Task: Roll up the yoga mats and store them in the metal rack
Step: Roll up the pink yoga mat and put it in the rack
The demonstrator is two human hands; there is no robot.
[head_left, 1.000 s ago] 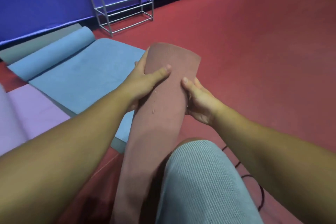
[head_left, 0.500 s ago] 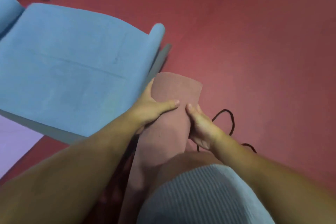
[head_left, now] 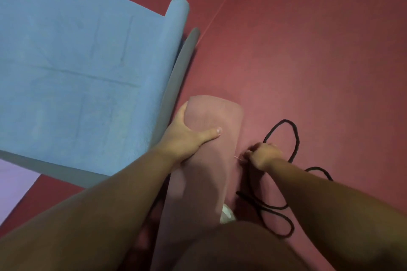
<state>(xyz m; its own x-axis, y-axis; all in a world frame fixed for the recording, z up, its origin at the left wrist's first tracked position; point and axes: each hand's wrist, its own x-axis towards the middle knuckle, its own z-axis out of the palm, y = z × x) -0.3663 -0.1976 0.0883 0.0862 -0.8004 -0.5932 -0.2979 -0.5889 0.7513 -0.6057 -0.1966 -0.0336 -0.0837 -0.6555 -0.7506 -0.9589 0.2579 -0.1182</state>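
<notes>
We see our left hand wrapped around a rolled-up reddish-pink yoga mat. Our thumb lies flat across the front of the roll and our fingers curl around its far side, so the hand is holding it tight. The roll stands up tall from the red floor, leaning a little, with its top end pointing away from us.

Our right hand is just beside the roll, on its right. The fingers are curled in, and they pinch a black cord. The cord makes one big loop on the floor past the hand and more loops closer to us, right of the roll.

Left of the roll lies a blue yoga mat, spread open, with its right edge curled up into a small roll. A grey mat peeks out from under that curled edge, between the blue mat and the roll. Further left of the roll, at the picture's edge, a bit of a purple mat shows.
</notes>
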